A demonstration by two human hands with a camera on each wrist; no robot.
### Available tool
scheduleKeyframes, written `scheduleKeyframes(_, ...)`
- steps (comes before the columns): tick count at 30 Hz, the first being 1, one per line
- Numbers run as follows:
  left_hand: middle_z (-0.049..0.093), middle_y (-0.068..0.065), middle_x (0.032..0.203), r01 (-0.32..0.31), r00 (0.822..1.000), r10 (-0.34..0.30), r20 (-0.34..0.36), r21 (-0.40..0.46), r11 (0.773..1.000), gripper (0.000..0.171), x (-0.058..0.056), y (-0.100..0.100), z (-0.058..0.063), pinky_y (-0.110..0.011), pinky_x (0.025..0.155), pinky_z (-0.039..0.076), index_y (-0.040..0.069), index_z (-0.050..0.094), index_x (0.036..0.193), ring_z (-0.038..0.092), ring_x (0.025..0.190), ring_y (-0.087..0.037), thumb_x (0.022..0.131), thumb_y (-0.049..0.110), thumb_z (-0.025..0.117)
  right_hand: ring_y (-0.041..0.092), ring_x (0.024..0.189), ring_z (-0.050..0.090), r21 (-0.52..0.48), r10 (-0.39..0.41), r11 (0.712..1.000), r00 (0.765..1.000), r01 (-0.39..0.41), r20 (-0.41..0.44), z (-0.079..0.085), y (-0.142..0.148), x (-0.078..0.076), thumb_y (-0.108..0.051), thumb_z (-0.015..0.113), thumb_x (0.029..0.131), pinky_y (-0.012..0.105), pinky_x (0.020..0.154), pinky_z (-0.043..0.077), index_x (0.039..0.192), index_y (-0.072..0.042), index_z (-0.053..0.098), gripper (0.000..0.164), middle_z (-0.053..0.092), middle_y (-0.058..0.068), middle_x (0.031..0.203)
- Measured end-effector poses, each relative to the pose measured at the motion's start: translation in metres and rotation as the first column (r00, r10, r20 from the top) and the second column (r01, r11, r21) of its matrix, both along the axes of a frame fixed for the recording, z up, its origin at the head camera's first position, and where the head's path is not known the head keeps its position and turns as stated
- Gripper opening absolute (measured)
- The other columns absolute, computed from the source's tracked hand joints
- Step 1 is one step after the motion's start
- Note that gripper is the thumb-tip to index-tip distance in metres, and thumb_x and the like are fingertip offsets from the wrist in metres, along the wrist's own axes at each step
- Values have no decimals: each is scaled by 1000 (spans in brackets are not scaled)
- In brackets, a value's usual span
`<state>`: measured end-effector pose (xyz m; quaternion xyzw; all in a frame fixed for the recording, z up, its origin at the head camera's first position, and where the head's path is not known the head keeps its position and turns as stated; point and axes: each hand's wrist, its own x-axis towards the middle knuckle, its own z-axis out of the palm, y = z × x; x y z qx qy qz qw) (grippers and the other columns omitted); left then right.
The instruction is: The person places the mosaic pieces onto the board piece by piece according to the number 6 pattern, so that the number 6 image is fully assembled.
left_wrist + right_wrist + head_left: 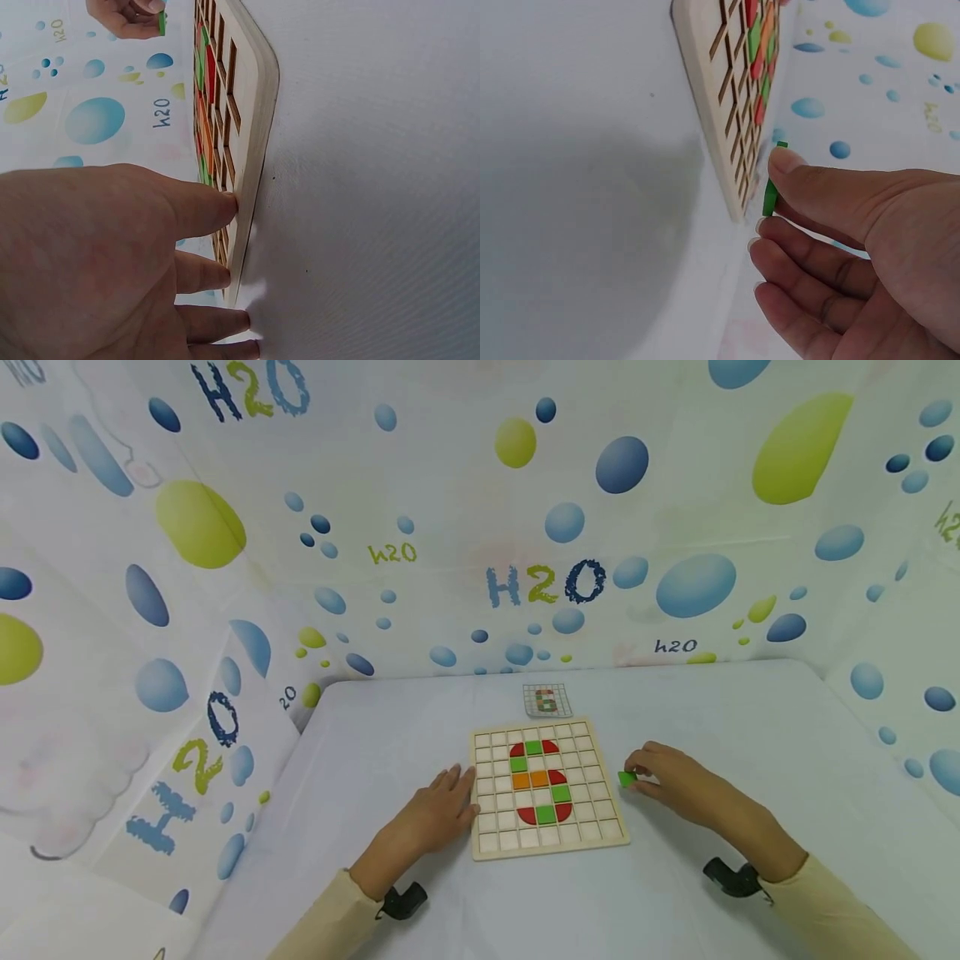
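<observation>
A wooden grid board (pixel 592 831) lies on the white table, with red, green and orange tiles set in some of its cells in an S-like curve. Along the board's left edge rests my left hand (pixel 435 814), fingers extended; its thumb (pixel 214 210) touches the rim in the left wrist view. To the right of the board, my right hand (pixel 678 781) pinches a green tile (pixel 626 779) between thumb and fingers. The right wrist view shows this tile (pixel 770 196) nearly edge-on, apart from the board.
Behind the board lies a small pattern card (pixel 547 700) with a gridded picture of a similar coloured figure. White cloth printed with blue and green drops hangs behind the table (pixel 405 718) and at its sides. A dark wrist camera (pixel 733 878) sits under each forearm.
</observation>
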<state>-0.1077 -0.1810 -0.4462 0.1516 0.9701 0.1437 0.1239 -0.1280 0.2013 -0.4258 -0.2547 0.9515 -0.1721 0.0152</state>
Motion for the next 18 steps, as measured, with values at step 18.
scheduleKeyframes(18,31,-25,169,14,1000,-14,2,0,1000,66,-1,-2,-1,-66,120,35,3,34,164,32,156,-45,111,35,54,14,98,63,3,27,1000,997,-27,77,4,-42,-12,-16,80,95,36,90,60,113,-11,73,19,64,-3,102)
